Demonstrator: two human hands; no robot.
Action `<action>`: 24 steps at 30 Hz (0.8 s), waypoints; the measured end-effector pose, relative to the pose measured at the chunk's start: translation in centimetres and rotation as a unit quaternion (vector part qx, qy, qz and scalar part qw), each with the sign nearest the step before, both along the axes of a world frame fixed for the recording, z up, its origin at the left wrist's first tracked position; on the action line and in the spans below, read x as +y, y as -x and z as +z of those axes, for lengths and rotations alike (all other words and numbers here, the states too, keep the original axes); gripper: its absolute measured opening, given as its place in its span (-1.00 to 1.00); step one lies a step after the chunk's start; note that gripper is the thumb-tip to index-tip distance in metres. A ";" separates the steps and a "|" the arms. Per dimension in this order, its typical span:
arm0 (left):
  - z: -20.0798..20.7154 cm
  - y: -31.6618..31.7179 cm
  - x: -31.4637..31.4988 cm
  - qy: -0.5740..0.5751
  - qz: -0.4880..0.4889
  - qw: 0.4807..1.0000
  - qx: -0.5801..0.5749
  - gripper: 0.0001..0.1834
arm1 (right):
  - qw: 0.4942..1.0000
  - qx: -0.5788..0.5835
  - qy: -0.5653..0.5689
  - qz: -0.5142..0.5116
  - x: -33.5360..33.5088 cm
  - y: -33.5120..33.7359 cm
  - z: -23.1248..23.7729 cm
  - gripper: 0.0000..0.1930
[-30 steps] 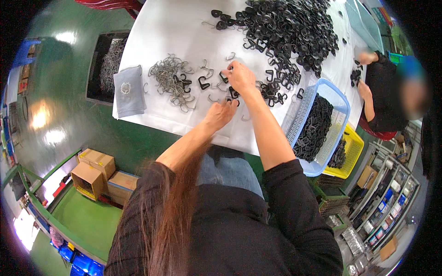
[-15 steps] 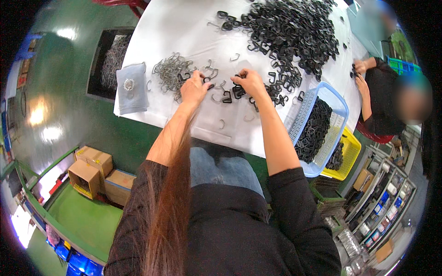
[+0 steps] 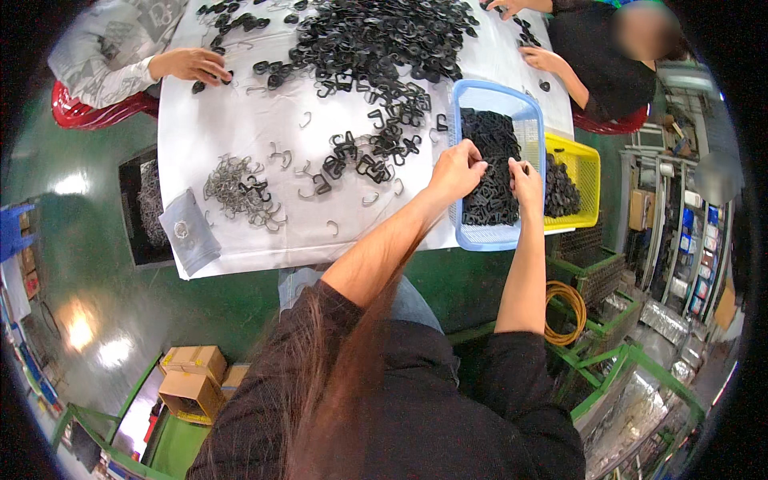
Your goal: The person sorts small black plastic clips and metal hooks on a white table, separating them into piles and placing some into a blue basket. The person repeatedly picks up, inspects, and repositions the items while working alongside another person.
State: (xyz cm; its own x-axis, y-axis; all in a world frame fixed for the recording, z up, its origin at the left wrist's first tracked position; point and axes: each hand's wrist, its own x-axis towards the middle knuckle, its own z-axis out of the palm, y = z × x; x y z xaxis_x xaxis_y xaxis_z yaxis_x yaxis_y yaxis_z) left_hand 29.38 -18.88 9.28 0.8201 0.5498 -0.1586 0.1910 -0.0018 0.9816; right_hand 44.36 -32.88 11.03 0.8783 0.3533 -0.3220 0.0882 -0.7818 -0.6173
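Observation:
Both my hands are over the light blue plastic basket [image 3: 537, 120], which is heaped with black hook-shaped pieces [image 3: 492, 200]. My left hand [image 3: 458, 171], at the basket's left side, has its fingers pinched together. Close beside it, my right hand [image 3: 526, 186] is closed too, thumb against fingers. Whatever either hand grips is too small to make out. Left of the basket lie scattered black clips [image 3: 388, 132], with a few bare metal hooks [image 3: 370, 199] near them. A pile of thin metal hooks [image 3: 230, 188] sits farther left on the white-covered table [image 3: 272, 132].
A large heap of black pieces [image 3: 384, 36] covers the table's far part. Behind the blue basket stands a yellow basket [image 3: 594, 180]. Co-workers' hands [image 3: 192, 66] work at both far sides. A plastic bag [image 3: 190, 232] lies at the left corner; cardboard boxes [image 3: 192, 386] stand lower left.
Both hands have moved right, from the hooks and clips on the table to the blue basket. The view has shifted right, and a co-worker's arm now shows at far left.

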 end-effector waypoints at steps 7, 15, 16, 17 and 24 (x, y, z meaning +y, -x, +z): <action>-1.6 2.4 0.4 -0.167 0.005 0.985 -0.047 -0.56 | 0.944 -0.186 0.233 0.141 -1.0 -2.5 -4.5 -0.78; -3.6 26.4 8.1 -0.311 0.108 0.935 0.133 -0.73 | 0.891 -0.224 0.253 0.302 1.4 -2.9 -6.3 -0.85; -3.5 29.5 8.3 -0.377 0.091 0.908 0.158 -0.72 | 0.878 -0.223 0.273 0.325 1.4 -3.1 -6.3 -0.84; -3.2 32.4 8.5 -0.411 0.053 0.890 0.190 -0.69 | 0.867 -0.228 0.281 0.344 1.3 -3.5 -6.1 -0.81; -3.9 41.8 11.6 -0.447 0.106 0.848 0.263 -0.77 | 0.994 0.052 -0.063 -0.068 -1.5 -2.8 -6.9 -0.77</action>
